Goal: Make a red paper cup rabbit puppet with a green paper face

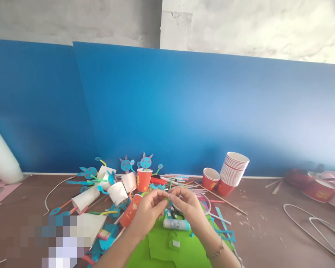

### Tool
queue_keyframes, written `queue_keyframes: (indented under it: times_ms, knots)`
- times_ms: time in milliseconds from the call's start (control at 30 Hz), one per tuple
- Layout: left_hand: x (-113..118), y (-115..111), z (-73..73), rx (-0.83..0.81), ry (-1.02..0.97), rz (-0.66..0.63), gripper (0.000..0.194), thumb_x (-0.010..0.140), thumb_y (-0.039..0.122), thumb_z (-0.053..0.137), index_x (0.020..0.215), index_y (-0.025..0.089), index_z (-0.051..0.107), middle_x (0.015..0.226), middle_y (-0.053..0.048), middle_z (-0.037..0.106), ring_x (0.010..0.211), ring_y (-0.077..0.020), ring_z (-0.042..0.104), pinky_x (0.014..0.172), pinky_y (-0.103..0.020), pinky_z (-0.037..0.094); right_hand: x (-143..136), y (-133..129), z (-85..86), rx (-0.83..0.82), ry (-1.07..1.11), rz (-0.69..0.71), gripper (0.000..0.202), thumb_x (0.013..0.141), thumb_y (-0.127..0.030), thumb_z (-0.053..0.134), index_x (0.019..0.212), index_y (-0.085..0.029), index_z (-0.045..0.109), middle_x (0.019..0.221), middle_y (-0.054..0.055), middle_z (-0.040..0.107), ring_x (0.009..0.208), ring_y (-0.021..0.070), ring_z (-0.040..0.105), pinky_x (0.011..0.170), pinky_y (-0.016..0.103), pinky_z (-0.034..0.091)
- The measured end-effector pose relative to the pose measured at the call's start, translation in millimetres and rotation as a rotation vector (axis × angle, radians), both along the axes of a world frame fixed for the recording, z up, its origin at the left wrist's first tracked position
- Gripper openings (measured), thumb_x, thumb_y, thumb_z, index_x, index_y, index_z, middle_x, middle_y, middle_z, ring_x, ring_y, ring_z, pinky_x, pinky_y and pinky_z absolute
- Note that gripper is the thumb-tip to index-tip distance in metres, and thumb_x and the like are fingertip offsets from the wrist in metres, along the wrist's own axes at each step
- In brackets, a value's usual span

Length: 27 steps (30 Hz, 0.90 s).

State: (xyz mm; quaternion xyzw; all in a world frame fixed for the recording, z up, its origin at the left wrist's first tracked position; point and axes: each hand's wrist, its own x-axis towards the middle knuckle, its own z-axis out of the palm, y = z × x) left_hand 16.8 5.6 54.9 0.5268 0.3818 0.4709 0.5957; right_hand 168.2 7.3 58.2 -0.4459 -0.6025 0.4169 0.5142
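My left hand (152, 206) and my right hand (186, 205) meet over the middle of the table, thumbs and forefingers pinched together. A small whitish bit shows between the fingertips, too small to name. Just behind them a thin green stick or straw (171, 182) points up; whether it is held I cannot tell. Below the hands lies a white and teal glue stick (175, 224), with the dark handles of what look like scissors (177, 214) partly hidden behind it. Green paper sheets (162, 249) lie under these, with a small green scrap (174, 240) on top.
Decorated paper cups with blue cut-out animals (146, 162) crowd the left and back. A tall cup stack (234, 169) leans beside a red cup (210, 178). Wooden sticks (223, 199), a white cable (309, 230) and a blue wall panel (167, 111) surround the work.
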Motion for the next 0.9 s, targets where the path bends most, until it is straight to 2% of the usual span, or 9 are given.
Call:
queue_keyframes:
  times_ms: [167, 300, 400, 467, 533, 600, 700, 767, 900]
  knots:
    - [5.3, -2.9, 0.8, -0.023, -0.044, 0.010, 0.029, 0.066, 0.028, 0.069, 0.092, 0.015, 0.065, 0.068, 0.002, 0.060, 0.048, -0.0079, 0.049, 0.047, -0.021, 0.039, 0.1, -5.0, 0.5, 0.376, -0.278, -0.184, 0.011, 0.085, -0.022, 0.054, 0.074, -0.020, 0.057, 0.086, 0.005, 0.059, 0.086, 0.0215, 0.055, 0.078, 0.035, 0.042]
    - [7.8, -6.8, 3.8, -0.078, -0.114, 0.027, 0.029, 0.065, 0.027, 0.071, 0.091, 0.014, 0.068, 0.060, 0.003, 0.058, 0.049, -0.0088, 0.051, 0.048, -0.020, 0.040, -1.6, -10.0, 0.1, 0.586, -0.531, -0.278, 0.011, 0.087, -0.014, 0.049, 0.081, -0.020, 0.055, 0.090, 0.006, 0.058, 0.087, 0.0220, 0.053, 0.077, 0.037, 0.039]
    - [4.8, -6.3, 3.8, -0.174, -0.166, 0.055, 0.024, 0.065, 0.026, 0.072, 0.085, 0.013, 0.070, 0.054, 0.002, 0.058, 0.047, -0.0080, 0.050, 0.045, -0.018, 0.036, -3.7, -12.4, -1.5, 0.653, -0.628, -0.269, 0.011, 0.088, -0.011, 0.048, 0.084, -0.020, 0.053, 0.090, 0.005, 0.058, 0.086, 0.0215, 0.053, 0.075, 0.037, 0.038]
    - [-0.4, -2.4, 3.4, -0.262, -0.210, 0.088, 0.027, 0.065, 0.023, 0.072, 0.091, 0.013, 0.070, 0.056, 0.002, 0.061, 0.046, -0.0066, 0.049, 0.045, -0.016, 0.035, -3.0, -13.7, 0.7, 0.691, -0.642, -0.282, 0.012, 0.088, -0.010, 0.047, 0.086, -0.020, 0.051, 0.090, 0.005, 0.058, 0.085, 0.0212, 0.053, 0.075, 0.037, 0.038]
    - [-7.3, 3.6, 3.9, -0.345, -0.275, 0.151, 0.033, 0.066, 0.017, 0.071, 0.099, 0.015, 0.069, 0.063, 0.001, 0.065, 0.046, -0.0051, 0.050, 0.046, -0.015, 0.037, -0.4, -15.1, 5.9, 0.708, -0.630, -0.291, 0.012, 0.089, -0.010, 0.047, 0.087, -0.021, 0.051, 0.091, 0.006, 0.057, 0.086, 0.0214, 0.053, 0.076, 0.038, 0.038]
    - [-13.7, 9.5, 4.8, -0.387, -0.345, 0.229, 0.027, 0.065, 0.012, 0.069, 0.092, 0.013, 0.070, 0.064, -0.001, 0.066, 0.049, -0.0042, 0.051, 0.047, -0.012, 0.037, 2.8, -16.4, 11.9, 0.705, -0.643, -0.228, 0.011, 0.089, -0.011, 0.049, 0.086, -0.021, 0.053, 0.092, 0.006, 0.058, 0.088, 0.0218, 0.053, 0.078, 0.038, 0.039]
    - [-17.9, 13.7, 4.5, -0.439, -0.364, 0.181, 0.020, 0.066, 0.014, 0.067, 0.085, 0.010, 0.072, 0.051, 0.000, 0.059, 0.044, -0.0061, 0.048, 0.034, -0.013, 0.022, 4.4, -17.8, 15.8, 0.694, -0.714, -0.075, 0.010, 0.088, -0.013, 0.053, 0.085, -0.022, 0.057, 0.099, 0.006, 0.058, 0.092, 0.0224, 0.053, 0.078, 0.037, 0.040]
    - [-16.6, 13.0, 2.7, -0.464, -0.350, 0.133, 0.019, 0.064, 0.015, 0.068, 0.082, 0.010, 0.072, 0.050, 0.001, 0.058, 0.040, -0.0051, 0.044, 0.032, -0.015, 0.015, 3.0, -18.1, 14.1, 0.702, -0.754, -0.054, 0.010, 0.087, -0.013, 0.054, 0.085, -0.022, 0.058, 0.103, 0.006, 0.058, 0.093, 0.0229, 0.053, 0.077, 0.037, 0.041]
    - [-10.6, 8.7, -0.9, -0.473, -0.307, 0.058, 0.022, 0.059, 0.020, 0.075, 0.078, 0.010, 0.072, 0.054, 0.003, 0.058, 0.034, -0.0011, 0.039, 0.031, -0.015, 0.016, 0.0, -18.4, 10.4, 0.721, -0.814, -0.076, 0.012, 0.088, -0.014, 0.053, 0.084, -0.022, 0.060, 0.102, 0.007, 0.060, 0.092, 0.0233, 0.054, 0.077, 0.037, 0.041]
